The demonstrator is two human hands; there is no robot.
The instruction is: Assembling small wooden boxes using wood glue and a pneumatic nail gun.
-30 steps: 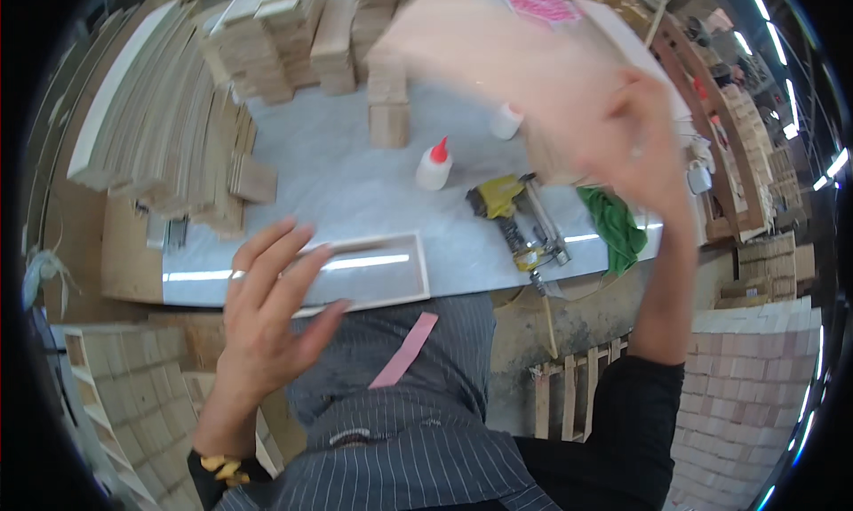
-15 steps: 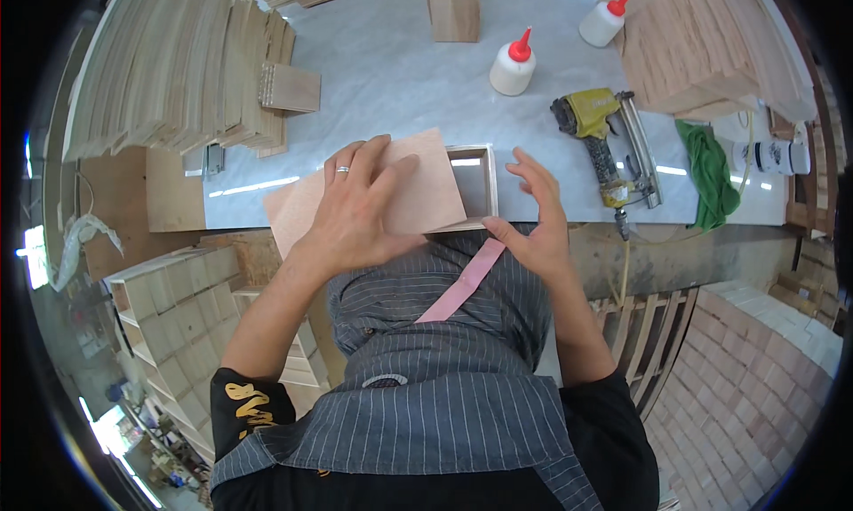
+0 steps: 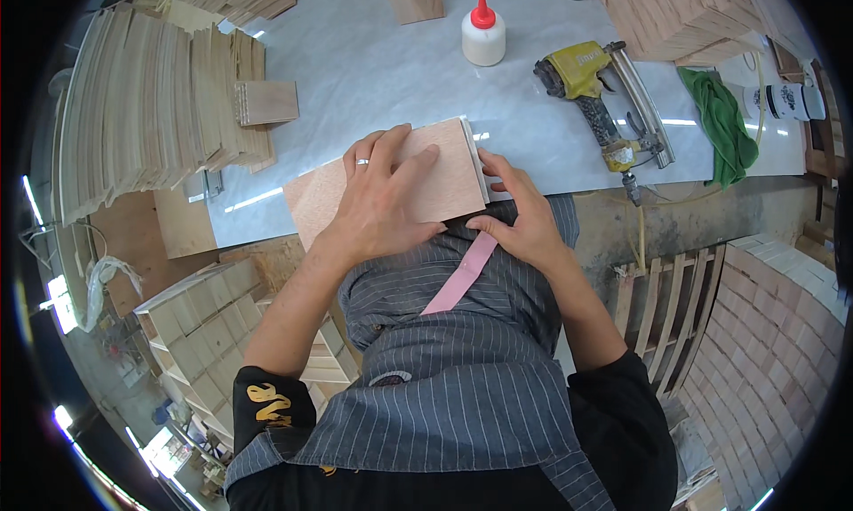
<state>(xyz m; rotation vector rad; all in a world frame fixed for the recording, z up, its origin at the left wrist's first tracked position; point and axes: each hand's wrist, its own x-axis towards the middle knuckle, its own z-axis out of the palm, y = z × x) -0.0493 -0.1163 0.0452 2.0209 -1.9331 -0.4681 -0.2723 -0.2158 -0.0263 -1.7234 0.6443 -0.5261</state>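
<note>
A thin, pale pinkish wooden panel [image 3: 449, 169] lies over a small wooden box at the near edge of the table, its left part reaching past my left hand. The panel hides most of the box; a light rim [image 3: 471, 138] shows along the right end. My left hand [image 3: 382, 187] grips the panel, fingers spread across its top and thumb at the near edge. Curled around the right end is my right hand [image 3: 520, 213], its fingers against the box's side and its thumb near the front corner.
Beyond the box stands a white glue bottle [image 3: 484, 42] with a red nozzle. A yellow-green nail gun [image 3: 593, 102] lies to the right, beside a green cloth [image 3: 721, 124]. Stacked wooden boards [image 3: 151, 111] stand at left, near a small block of pieces [image 3: 268, 102].
The panel has shifted right over the box, covering the opening that showed before. My right hand has moved in against the box's right end. The whole view has turned slightly.
</note>
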